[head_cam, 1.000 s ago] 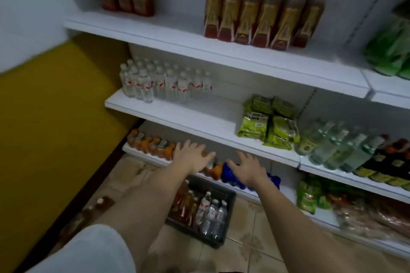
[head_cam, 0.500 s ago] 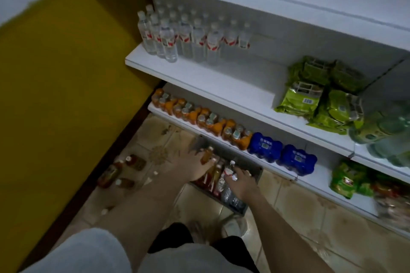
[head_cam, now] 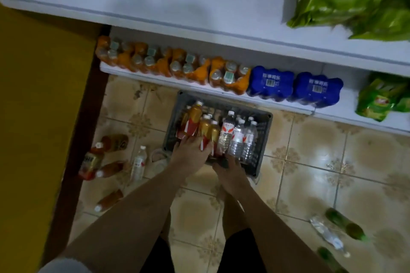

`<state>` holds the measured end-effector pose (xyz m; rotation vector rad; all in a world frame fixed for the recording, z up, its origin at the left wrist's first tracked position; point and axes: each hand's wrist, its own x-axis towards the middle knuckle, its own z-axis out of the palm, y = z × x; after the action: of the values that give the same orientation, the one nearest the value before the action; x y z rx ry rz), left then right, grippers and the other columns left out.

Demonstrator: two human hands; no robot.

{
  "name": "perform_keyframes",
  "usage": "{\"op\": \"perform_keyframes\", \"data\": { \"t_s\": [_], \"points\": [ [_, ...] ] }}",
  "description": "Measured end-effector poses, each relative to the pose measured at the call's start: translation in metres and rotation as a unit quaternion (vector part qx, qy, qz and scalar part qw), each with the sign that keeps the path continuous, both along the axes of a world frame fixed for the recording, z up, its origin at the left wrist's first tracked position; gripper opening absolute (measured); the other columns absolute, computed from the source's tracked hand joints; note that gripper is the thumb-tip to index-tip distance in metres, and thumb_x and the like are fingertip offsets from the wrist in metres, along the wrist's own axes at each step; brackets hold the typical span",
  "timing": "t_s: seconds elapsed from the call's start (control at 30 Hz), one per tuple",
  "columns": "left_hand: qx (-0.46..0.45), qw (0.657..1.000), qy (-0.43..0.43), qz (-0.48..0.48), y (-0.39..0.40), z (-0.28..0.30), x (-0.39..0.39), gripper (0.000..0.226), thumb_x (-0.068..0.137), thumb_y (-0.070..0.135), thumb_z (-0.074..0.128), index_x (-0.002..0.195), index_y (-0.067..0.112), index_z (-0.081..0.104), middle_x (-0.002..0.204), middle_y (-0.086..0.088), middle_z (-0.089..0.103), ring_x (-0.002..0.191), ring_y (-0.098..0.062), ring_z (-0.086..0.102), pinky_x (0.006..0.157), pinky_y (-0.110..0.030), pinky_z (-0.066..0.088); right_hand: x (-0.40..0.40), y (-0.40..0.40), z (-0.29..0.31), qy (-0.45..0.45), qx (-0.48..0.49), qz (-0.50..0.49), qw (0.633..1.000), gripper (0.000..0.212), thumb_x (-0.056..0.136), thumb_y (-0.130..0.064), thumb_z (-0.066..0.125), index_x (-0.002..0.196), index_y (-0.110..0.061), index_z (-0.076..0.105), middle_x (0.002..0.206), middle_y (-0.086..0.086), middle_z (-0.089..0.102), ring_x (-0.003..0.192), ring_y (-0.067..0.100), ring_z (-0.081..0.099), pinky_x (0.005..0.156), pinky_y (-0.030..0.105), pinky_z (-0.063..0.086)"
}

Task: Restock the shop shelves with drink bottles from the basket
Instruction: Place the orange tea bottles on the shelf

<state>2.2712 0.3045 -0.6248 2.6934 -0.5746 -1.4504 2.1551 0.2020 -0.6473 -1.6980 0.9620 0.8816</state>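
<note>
Loose bottles (head_cam: 101,162) lie on the tiled floor left of the grey basket (head_cam: 265,131), more at right; bottom shelf (head_cam: 155,76) holds orange and blue multipacks. Basket carries amber tea bottles (head_cam: 207,128) and clear water bottles (head_cam: 237,137). Since half a second ago, left hand (head_cam: 190,157) now grips a red-labelled bottle (head_cam: 192,123); right hand (head_cam: 230,173) at the basket's near rim, grip cannot tell

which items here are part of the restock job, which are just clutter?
Job:
- grey plastic basket
- amber tea bottles in it
- clear water bottles in it
- left hand, gripping tea bottles
- right hand at basket's near rim
- white bottom shelf

Clutter:
- loose bottles on the tiled floor, left
- green bottles, floor right
- green snack bags
</note>
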Motion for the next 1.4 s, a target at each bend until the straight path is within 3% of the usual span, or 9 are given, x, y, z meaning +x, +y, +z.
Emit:
{"op": "perform_keyframes", "data": {
  "t_s": [0.3, 0.57, 0.7, 0.77, 0.93, 1.03, 1.1, 1.2, 1.4],
  "points": [
    [-0.065, 0.996, -0.038, 0.054, 0.074, -0.224, 0.037, 0.061, 0.088, 0.071, 0.022, 0.127, 0.035, 0.051, 0.125, -0.002, 0.062, 0.112, -0.027, 0.060, 0.093, -0.046, 0.052, 0.069, 0.055, -0.223, 0.001, -0.020, -0.151, 0.988, 0.107, 0.063, -0.080, 0.055, 0.147, -0.018, 0.029, 0.139, 0.013, 0.049, 0.124, 0.035, 0.052, 0.100, 0.053, 0.048],
    [-0.194, 0.973, -0.028, 0.120, 0.103, -0.288, 0.026, 0.017, 0.101, 0.032, 0.050, 0.110, 0.022, 0.060, 0.103, 0.003, 0.063, 0.095, -0.015, 0.060, 0.081, -0.033, 0.050, 0.107, 0.087, -0.319, 0.053, -0.137, -0.098, 0.984, 0.092, 0.079, -0.048, 0.076, 0.142, -0.007, 0.024, 0.145, 0.020, 0.034, 0.137, 0.039, 0.035, 0.109, 0.049, 0.038],
    [-0.218, 0.964, -0.008, 0.150, 0.108, -0.292, 0.032, 0.017, 0.100, 0.029, 0.053, 0.113, 0.021, 0.061, 0.106, 0.004, 0.065, 0.100, -0.013, 0.059, 0.083, -0.029, 0.048, 0.118, 0.079, -0.321, 0.074, -0.091, -0.107, 0.987, 0.104, 0.069, -0.055, 0.081, 0.143, -0.008, 0.025, 0.139, 0.016, 0.041, 0.131, 0.036, 0.044, 0.101, 0.047, 0.047],
    [-0.209, 0.960, 0.007, 0.188, 0.108, -0.286, 0.034, 0.020, 0.100, 0.029, 0.055, 0.118, 0.019, 0.061, 0.107, 0.006, 0.065, 0.098, -0.010, 0.060, 0.081, -0.026, 0.048, 0.120, 0.069, -0.309, 0.083, 0.004, -0.203, 0.976, 0.107, 0.058, -0.058, 0.085, 0.141, -0.016, 0.033, 0.131, 0.011, 0.052, 0.119, 0.035, 0.056, 0.076, 0.047, 0.061],
    [-0.161, 0.908, 0.091, 0.376, 0.092, -0.262, 0.048, 0.032, 0.099, 0.043, 0.055, 0.124, 0.021, 0.055, 0.102, 0.008, 0.064, 0.102, -0.019, 0.064, 0.090, -0.037, 0.053, 0.103, 0.063, -0.259, 0.035, 0.103, -0.242, 0.964, 0.039, 0.077, -0.038, 0.081, 0.103, -0.027, 0.053, 0.100, 0.009, 0.069, 0.082, 0.026, 0.072, 0.056, 0.046, 0.062],
    [-0.158, 0.836, 0.175, 0.496, 0.074, -0.243, 0.060, 0.044, 0.096, 0.049, 0.057, 0.130, 0.021, 0.057, 0.119, 0.000, 0.065, 0.105, -0.019, 0.064, 0.081, -0.032, 0.051, 0.093, 0.064, -0.237, -0.034, 0.134, -0.209, 0.968, 0.032, 0.081, -0.024, 0.080, 0.099, -0.027, 0.054, 0.088, 0.004, 0.070, 0.071, 0.017, 0.073, 0.052, 0.034, 0.060],
    [-0.176, 0.794, 0.237, 0.531, 0.064, -0.232, 0.066, 0.041, 0.094, 0.049, 0.060, 0.126, 0.024, 0.058, 0.115, 0.000, 0.069, 0.097, -0.013, 0.066, 0.070, -0.028, 0.050, 0.091, 0.069, -0.230, -0.080, 0.163, -0.170, 0.969, 0.040, 0.078, -0.018, 0.082, 0.105, -0.027, 0.053, 0.091, -0.001, 0.068, 0.074, 0.002, 0.071, 0.058, 0.020, 0.057],
    [-0.191, 0.782, 0.220, 0.551, 0.062, -0.230, 0.068, 0.051, 0.084, 0.045, 0.075, 0.127, 0.027, 0.055, 0.110, 0.001, 0.068, 0.095, -0.015, 0.068, 0.073, -0.032, 0.053, 0.090, 0.080, -0.225, -0.076, 0.215, -0.132, 0.965, 0.076, 0.069, -0.051, 0.083, 0.131, -0.026, 0.046, 0.117, 0.001, 0.067, 0.105, 0.012, 0.069, 0.087, 0.040, 0.059],
    [-0.175, 0.831, 0.119, 0.514, 0.084, -0.239, 0.071, 0.059, 0.081, 0.043, 0.078, 0.130, 0.026, 0.049, 0.110, -0.001, 0.067, 0.095, -0.021, 0.068, 0.085, -0.040, 0.055, 0.113, 0.072, -0.232, -0.105, 0.106, -0.199, 0.969, 0.045, 0.095, -0.067, 0.036, 0.112, -0.034, 0.061, 0.113, -0.002, 0.069, 0.106, 0.017, 0.066, 0.092, 0.041, 0.052]
  ]
}}
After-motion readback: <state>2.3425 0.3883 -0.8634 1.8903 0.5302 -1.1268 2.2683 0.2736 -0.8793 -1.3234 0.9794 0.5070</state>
